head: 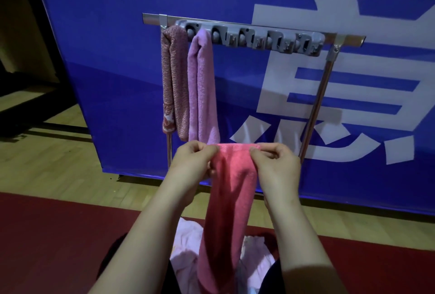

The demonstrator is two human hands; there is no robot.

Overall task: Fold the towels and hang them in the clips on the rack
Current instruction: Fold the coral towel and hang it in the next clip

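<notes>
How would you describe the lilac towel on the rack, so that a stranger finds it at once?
Look at the metal rack standing before the blue banner; a grey strip of clips runs along its top bar. Two towels hang at the left end of the strip. The lilac towel is the right one, plain and pale purple, unlike the speckled pink towel beside it.

Rack's right-hand clips free, left end taken

On the clip strip (pixel 249 37) the two leftmost places are filled by the speckled towel (pixel 173 81) and the lilac towel (pixel 202 91), which hang down close side by side; the clips to their right stand bare, with open air beneath them as far as the right rack post (pixel 316 105). Both hands, left hand (pixel 195 159) and right hand (pixel 275 161), pinch the pink towel (pixel 230 194) just below the hanging towels' ends, and its length drapes down between the forearms
</notes>
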